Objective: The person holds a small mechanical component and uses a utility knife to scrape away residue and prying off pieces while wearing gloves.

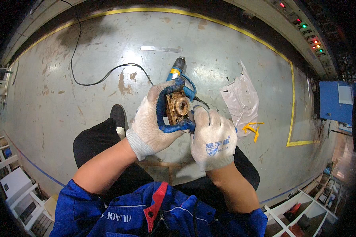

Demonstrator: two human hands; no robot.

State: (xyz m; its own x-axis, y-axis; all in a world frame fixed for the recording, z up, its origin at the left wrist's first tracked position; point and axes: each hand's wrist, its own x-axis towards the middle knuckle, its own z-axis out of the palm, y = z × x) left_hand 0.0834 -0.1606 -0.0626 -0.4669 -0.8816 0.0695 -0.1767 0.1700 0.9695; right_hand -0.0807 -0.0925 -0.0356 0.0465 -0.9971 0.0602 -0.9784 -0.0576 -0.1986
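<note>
My left hand (150,122), in a white glove with a blue coated palm, holds a rusty brown metal part (179,106) with a square flange and a round bored boss. Its thumb and fingers wrap the part's edges. My right hand (213,136), gloved alike, is closed against the part's right side. Whatever its curled fingers pinch is mostly hidden; I cannot make it out. Just beyond the part, a blue power drill (174,74) with a black chuck lies on the floor, partly covered by my left hand.
A black cord (103,81) loops across the grey floor (106,47). Farther off lies a flat metal strip (161,49). To the right are a crumpled whitish sheet (243,98) and a yellow strip (253,130). A blue box (335,100) and a panel with lit lamps (308,33) stand beyond.
</note>
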